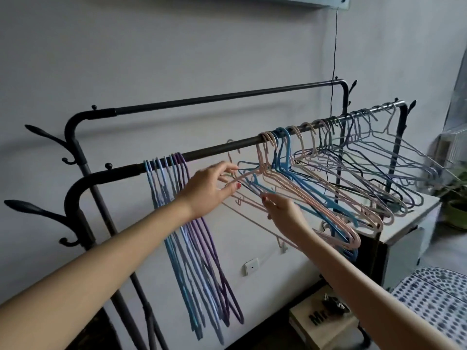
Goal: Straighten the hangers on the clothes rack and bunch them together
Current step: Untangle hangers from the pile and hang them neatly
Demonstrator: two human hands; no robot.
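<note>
Head camera, single view: looks forward, slightly down, close on clothes rack (pixel 222 145) by wall.

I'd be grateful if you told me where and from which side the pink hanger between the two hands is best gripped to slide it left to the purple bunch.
Probably grip the pink hanger just below its hook, at the neck, coming from the left. It hangs skewed with its shoulders swung right into the blue hangers, so the neck is its freest part. The left hand is already there; the right hand is at its lower bar.
</note>
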